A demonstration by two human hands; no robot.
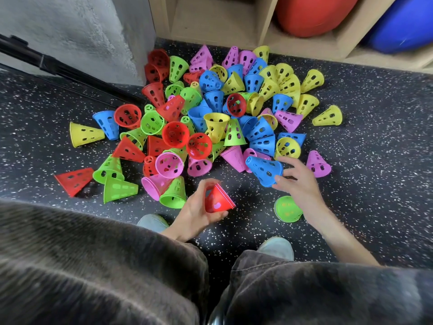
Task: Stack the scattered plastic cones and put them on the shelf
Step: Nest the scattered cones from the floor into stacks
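A heap of perforated plastic cones (210,109) in red, green, blue, yellow and pink lies scattered on the dark speckled floor. My left hand (196,212) grips a short stack of red cones (219,199) with pink showing at its rim. My right hand (297,181) pinches a blue cone (263,168) at the near right edge of the heap. A green cone (287,208) lies on the floor under my right wrist. The wooden shelf (220,22) stands behind the heap.
A red ball (314,12) and a blue ball (403,24) fill the shelf's right compartments. A grey wall (70,31) and a black rail (54,64) run along the left. My knees and shoes (277,248) fill the near floor.
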